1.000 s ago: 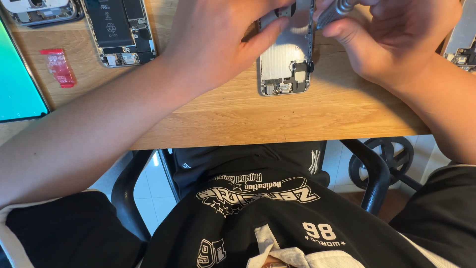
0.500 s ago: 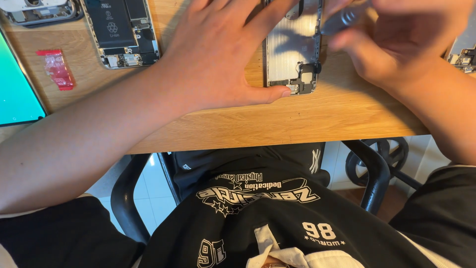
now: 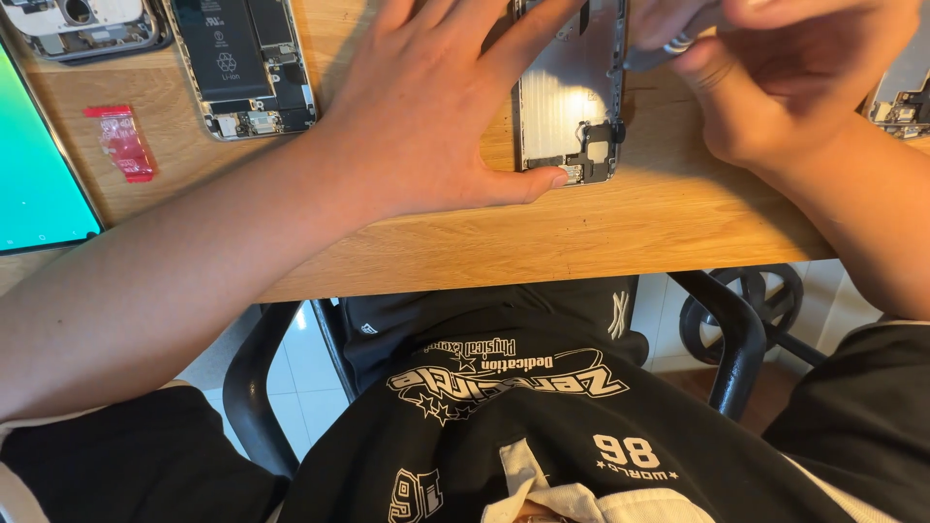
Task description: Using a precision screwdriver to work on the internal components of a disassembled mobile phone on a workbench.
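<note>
Left hand lies flat and spread on the wooden desk, palm down, fingers wide. Its thumb tip presses against the bottom left corner of an opened phone chassis, and the index finger runs up over the chassis' top left part, so the hand pins it rather than grips it. Right hand is curled narrow round a slim metal-tipped tool — prob. a small screwdriver, though only a short grey stretch shows between fingers and thumb. The tool's end sits at the chassis' right edge, near the top; exact contact pt can't be made out.

The chassis lies face-open near the desk's front edge, about mid-frame, w/ a bare silvery plate inside and a dark connector part at its lower right corner.

Further left on the desk: a second opened phone w/ a black battery showing, lying well apart from the left hand's wrist. Beside that, at the top left corner, part of another phone body. A small red packet lies left of the battery phone, and a lit green-blue screen fills the far left edge. Part of one more device peeks in at the right edge, behind the right wrist.

Below the desk — black chair armrests and a dark printed shirt.
</note>
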